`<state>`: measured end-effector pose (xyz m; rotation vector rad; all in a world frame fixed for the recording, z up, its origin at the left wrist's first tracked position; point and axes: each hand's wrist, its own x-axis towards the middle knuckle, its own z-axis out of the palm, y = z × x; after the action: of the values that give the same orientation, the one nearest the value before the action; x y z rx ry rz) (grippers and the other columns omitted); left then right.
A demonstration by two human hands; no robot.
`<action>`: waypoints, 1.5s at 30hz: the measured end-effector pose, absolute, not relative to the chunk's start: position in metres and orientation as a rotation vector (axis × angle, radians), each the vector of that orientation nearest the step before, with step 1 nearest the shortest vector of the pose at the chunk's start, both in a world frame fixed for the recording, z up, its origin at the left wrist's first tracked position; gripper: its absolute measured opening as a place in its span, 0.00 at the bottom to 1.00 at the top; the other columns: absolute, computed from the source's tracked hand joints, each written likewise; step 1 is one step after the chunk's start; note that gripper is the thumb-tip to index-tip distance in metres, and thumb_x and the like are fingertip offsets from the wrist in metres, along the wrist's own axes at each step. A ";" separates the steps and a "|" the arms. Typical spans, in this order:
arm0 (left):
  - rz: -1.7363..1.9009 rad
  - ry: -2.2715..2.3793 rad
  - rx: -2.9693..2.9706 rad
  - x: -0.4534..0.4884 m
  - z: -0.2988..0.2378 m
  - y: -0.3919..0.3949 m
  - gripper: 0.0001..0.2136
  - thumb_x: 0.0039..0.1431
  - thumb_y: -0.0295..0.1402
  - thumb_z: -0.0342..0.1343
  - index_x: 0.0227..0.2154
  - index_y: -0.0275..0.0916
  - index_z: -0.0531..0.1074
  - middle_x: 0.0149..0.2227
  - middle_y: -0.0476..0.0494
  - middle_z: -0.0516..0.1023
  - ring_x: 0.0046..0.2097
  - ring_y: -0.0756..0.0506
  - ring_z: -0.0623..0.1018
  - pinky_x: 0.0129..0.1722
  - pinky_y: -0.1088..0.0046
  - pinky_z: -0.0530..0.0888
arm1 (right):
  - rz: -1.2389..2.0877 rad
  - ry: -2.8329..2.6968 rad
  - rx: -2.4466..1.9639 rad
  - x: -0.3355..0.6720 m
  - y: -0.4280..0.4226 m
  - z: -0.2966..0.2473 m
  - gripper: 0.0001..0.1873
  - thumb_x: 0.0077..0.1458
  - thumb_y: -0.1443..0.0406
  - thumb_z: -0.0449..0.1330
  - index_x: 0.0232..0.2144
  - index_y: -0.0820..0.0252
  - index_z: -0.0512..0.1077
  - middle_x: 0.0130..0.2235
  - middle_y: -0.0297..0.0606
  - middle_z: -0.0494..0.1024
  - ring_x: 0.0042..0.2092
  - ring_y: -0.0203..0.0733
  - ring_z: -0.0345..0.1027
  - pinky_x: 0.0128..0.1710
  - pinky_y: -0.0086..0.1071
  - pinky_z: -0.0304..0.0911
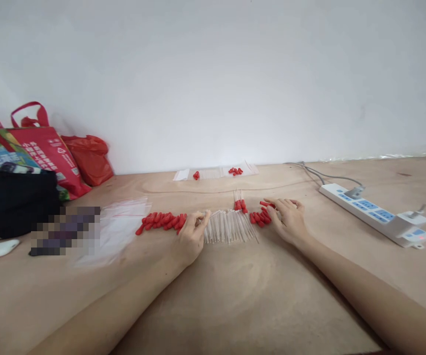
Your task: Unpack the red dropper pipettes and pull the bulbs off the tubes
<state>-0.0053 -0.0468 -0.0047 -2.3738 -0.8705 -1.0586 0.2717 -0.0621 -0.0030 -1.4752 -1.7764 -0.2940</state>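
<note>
A row of clear glass dropper tubes (229, 230) lies on the wooden table between my hands. My left hand (192, 235) rests at the row's left end with fingers curled in a pinch, at the first tubes. Left of it lies a heap of red rubber bulbs (161, 221). My right hand (288, 217) lies at the row's right end, fingers bent over a second heap of red bulbs (260, 218), touching one at its fingertips. Two or three assembled droppers with red bulbs (239, 201) lie just behind the row.
Clear plastic bags (118, 229) lie at the left, beside a black bag (13, 202) and red shopping bags (50, 148). More small bags with red bulbs (235, 171) lie by the wall. A white power strip (377, 214) with cables sits at the right.
</note>
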 end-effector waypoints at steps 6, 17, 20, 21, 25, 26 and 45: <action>-1.050 -0.813 -2.375 0.000 -0.007 -0.033 0.17 0.57 0.21 0.42 0.50 0.35 0.62 0.31 0.43 0.70 0.33 0.49 0.72 0.35 0.75 0.72 | -0.099 -1.625 -1.635 0.277 -0.053 -0.005 0.13 0.48 0.56 0.51 0.29 0.55 0.71 0.28 0.33 0.75 0.34 0.41 0.65 0.45 0.43 0.44; -1.023 -0.771 -2.595 0.006 -0.007 -0.040 0.13 0.59 0.29 0.45 0.46 0.34 0.65 0.34 0.42 0.74 0.36 0.47 0.74 0.36 0.71 0.73 | -0.141 -1.679 -1.834 0.268 -0.054 -0.001 0.16 0.44 0.51 0.53 0.22 0.54 0.73 0.30 0.36 0.73 0.36 0.43 0.61 0.42 0.43 0.42; -1.037 -0.732 -2.698 0.006 -0.004 -0.044 0.14 0.57 0.35 0.49 0.44 0.33 0.66 0.36 0.40 0.74 0.39 0.46 0.74 0.39 0.70 0.73 | -0.137 -1.635 -1.830 0.268 -0.054 -0.003 0.18 0.44 0.49 0.53 0.23 0.54 0.73 0.29 0.36 0.72 0.36 0.44 0.60 0.42 0.43 0.42; -1.035 -0.720 -2.731 0.006 -0.003 -0.045 0.16 0.56 0.36 0.51 0.45 0.33 0.66 0.37 0.39 0.74 0.40 0.46 0.74 0.40 0.69 0.73 | -0.136 -1.623 -1.824 0.268 -0.054 -0.003 0.18 0.44 0.49 0.52 0.23 0.54 0.73 0.29 0.36 0.72 0.36 0.44 0.60 0.42 0.43 0.42; -1.040 -0.689 -2.804 0.005 0.001 -0.048 0.20 0.52 0.39 0.55 0.45 0.32 0.66 0.39 0.38 0.74 0.41 0.44 0.73 0.41 0.67 0.73 | -0.122 -1.644 -1.823 0.265 -0.050 0.000 0.17 0.46 0.51 0.51 0.24 0.54 0.72 0.29 0.36 0.73 0.37 0.43 0.61 0.42 0.43 0.42; -1.050 -0.685 -2.807 0.004 0.001 -0.049 0.19 0.52 0.39 0.55 0.45 0.33 0.66 0.39 0.38 0.74 0.41 0.44 0.73 0.41 0.67 0.73 | -0.114 -1.663 -1.837 0.263 -0.048 0.002 0.16 0.47 0.53 0.50 0.24 0.55 0.72 0.29 0.36 0.73 0.37 0.44 0.61 0.42 0.44 0.42; -1.010 -0.738 -2.588 -0.002 0.005 -0.050 0.09 0.54 0.33 0.51 0.37 0.38 0.71 0.36 0.42 0.74 0.40 0.44 0.70 0.40 0.65 0.68 | 0.365 -1.785 -2.216 0.228 0.007 0.038 0.16 0.48 0.59 0.50 0.16 0.59 0.70 0.14 0.38 0.69 0.24 0.41 0.66 0.29 0.32 0.55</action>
<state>-0.0024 -0.0501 0.0050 -2.5882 -0.7380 -1.0104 0.2281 0.0068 0.0384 -2.2161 -1.7846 0.3646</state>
